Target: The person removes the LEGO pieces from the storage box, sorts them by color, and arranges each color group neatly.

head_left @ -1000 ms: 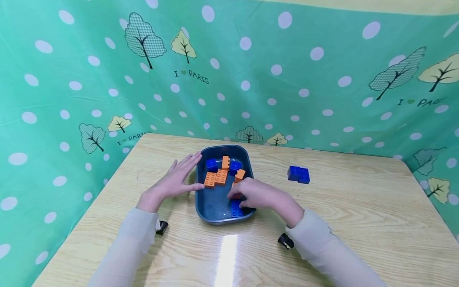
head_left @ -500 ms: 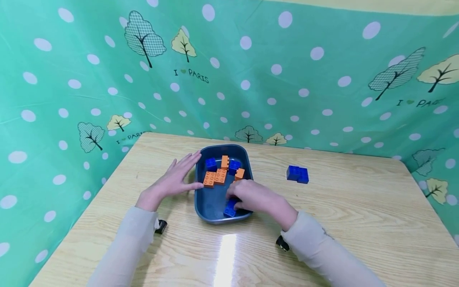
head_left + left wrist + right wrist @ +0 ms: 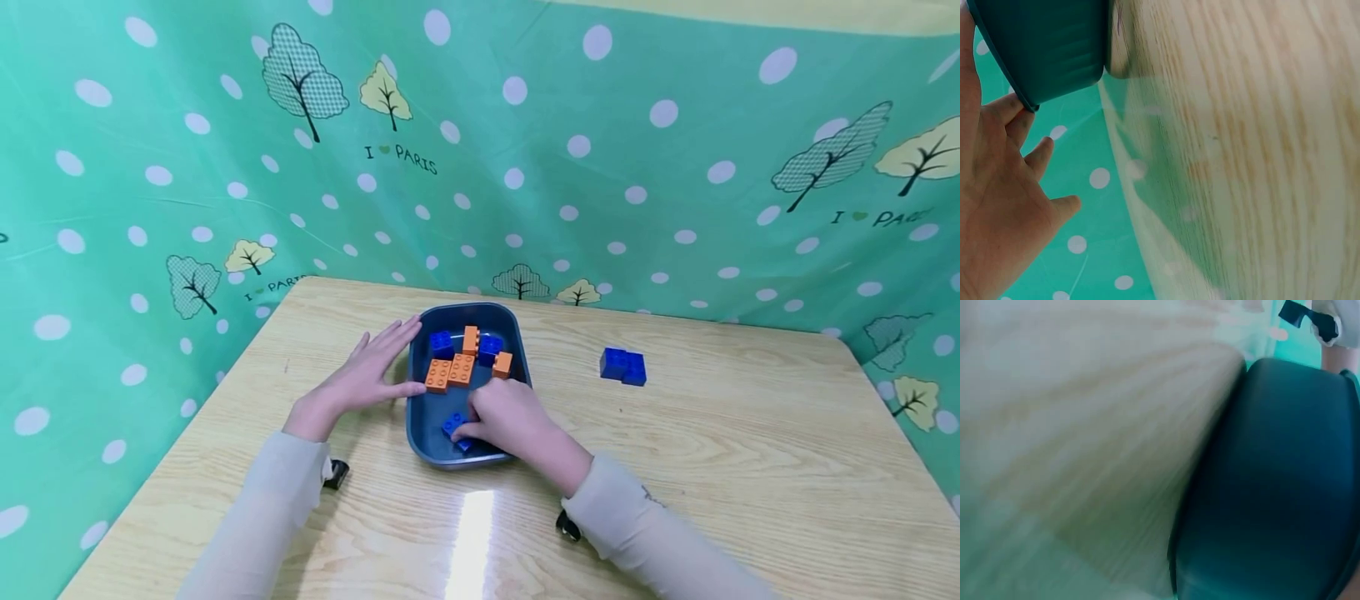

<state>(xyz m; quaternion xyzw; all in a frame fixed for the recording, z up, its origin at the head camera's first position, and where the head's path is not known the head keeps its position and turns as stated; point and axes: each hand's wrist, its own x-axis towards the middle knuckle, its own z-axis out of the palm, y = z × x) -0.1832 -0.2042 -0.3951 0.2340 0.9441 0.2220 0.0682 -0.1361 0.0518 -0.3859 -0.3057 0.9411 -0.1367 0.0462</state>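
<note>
My left hand (image 3: 363, 375) lies with straight fingers along the left side of a dark blue tub (image 3: 431, 446). In the left wrist view, the fingers of the left hand (image 3: 1010, 187) touch the tub's rim (image 3: 1022, 103). Inside the tub, my right hand (image 3: 510, 417) is curled, its thumb over a blue toy brick (image 3: 452, 423) near the front. Its other fingertips are hidden. The right wrist view shows mostly the tub's outer wall (image 3: 1266, 481); the right hand is out of sight there.
Towards the tub's back lie orange bricks (image 3: 462, 369) and blue bricks (image 3: 441, 344). Two more blue bricks (image 3: 613, 362), set side by side, sit on the wooden table (image 3: 720, 433) right of the tub. A green dotted cloth (image 3: 480, 217) hangs behind the table.
The right hand has moved left inside the tub, and the blue brick under its thumb has shifted left and turned. An orange brick by its fingers is now hidden. The left hand stays put.
</note>
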